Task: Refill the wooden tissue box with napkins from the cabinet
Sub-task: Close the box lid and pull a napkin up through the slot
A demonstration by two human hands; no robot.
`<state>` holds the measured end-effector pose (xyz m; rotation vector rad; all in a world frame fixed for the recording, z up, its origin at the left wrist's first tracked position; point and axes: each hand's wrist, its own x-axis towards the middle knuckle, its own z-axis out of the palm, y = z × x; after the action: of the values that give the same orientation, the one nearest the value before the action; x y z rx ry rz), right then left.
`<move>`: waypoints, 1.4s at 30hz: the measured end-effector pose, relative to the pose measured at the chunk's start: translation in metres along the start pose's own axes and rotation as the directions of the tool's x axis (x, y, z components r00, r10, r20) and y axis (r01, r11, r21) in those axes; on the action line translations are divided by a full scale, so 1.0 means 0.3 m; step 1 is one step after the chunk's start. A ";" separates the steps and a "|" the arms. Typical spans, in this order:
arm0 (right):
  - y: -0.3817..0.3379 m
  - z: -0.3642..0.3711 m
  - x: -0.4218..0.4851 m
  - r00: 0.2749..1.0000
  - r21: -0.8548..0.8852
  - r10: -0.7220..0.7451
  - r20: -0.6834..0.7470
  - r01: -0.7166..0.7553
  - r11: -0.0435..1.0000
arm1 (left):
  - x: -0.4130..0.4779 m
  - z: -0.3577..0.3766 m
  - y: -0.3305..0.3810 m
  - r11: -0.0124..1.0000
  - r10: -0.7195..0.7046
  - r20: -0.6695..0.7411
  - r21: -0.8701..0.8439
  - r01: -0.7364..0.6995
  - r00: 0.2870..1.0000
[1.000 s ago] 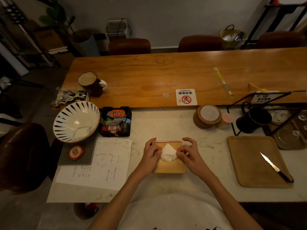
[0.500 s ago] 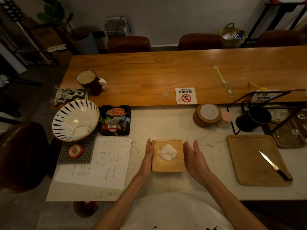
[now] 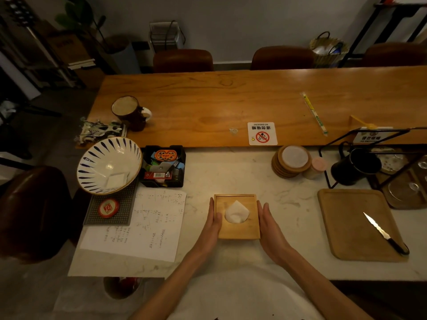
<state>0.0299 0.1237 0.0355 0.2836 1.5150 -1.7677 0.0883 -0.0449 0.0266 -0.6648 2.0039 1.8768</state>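
A long wooden table point(image 3: 208, 107) runs across the upper half of the frame, and a pale marble counter point(image 3: 231, 172) butts against its near edge and fills the middle. On the right of the counter lies a wooden cutting board point(image 3: 342, 222) with a knife point(image 3: 383, 233) resting diagonally on it, blade toward the upper left. Left of centre, a sheet of handwritten paper point(image 3: 143, 227) lies flat, partly hanging over the counter's near edge. Above it, at the left, a white bowl with dark blue stripes point(image 3: 108, 165) sits tilted on a dark rubber mat point(image 3: 120, 209), just beside a black tray of small packets point(image 3: 164, 166).

The wooden tissue box point(image 3: 240, 230) stands on the counter at the lower centre of the frame. A white napkin point(image 3: 236, 212) pokes up in a point through the round opening in its lid. The left hand point(image 3: 211, 224) lies flat against the box's left side, fingers straight and together, palm touching the wood. The right hand point(image 3: 269, 227) mirrors it on the right side, also flat and extended, pressing the wall. Neither hand curls around anything; the box sits clasped between the two palms.

In the upper right of the counter, a stack of round wooden coasters point(image 3: 292, 161) stands near a black mug point(image 3: 354, 166). On the table, a brown mug point(image 3: 129, 112) stands at the upper left, and a no-smoking sign point(image 3: 262, 133) lies near the centre.
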 end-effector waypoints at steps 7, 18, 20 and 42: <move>0.062 -0.010 -0.040 0.989 -0.360 -0.150 -0.015 0.135 0.923 | -0.037 -0.010 -0.049 1.000 -0.007 0.082 -0.006 0.008 0.997; -0.055 0.021 0.101 0.972 -0.377 -0.232 -0.023 0.207 0.903 | 0.100 -0.045 0.076 0.998 0.036 0.011 -0.049 -0.036 0.999; -0.102 0.023 0.152 0.968 -0.394 -0.251 -0.013 0.225 0.891 | 0.147 -0.062 0.117 0.996 0.070 0.016 -0.049 -0.069 0.997; -0.206 0.012 0.276 0.941 -0.645 -0.334 0.050 0.286 0.709 | 0.306 -0.128 0.202 0.985 0.110 0.034 0.132 -0.113 0.993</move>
<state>-0.0663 0.0862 0.0312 -0.2861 2.2235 -1.3515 -0.0180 -0.0919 0.0331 -0.4980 2.1685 1.7812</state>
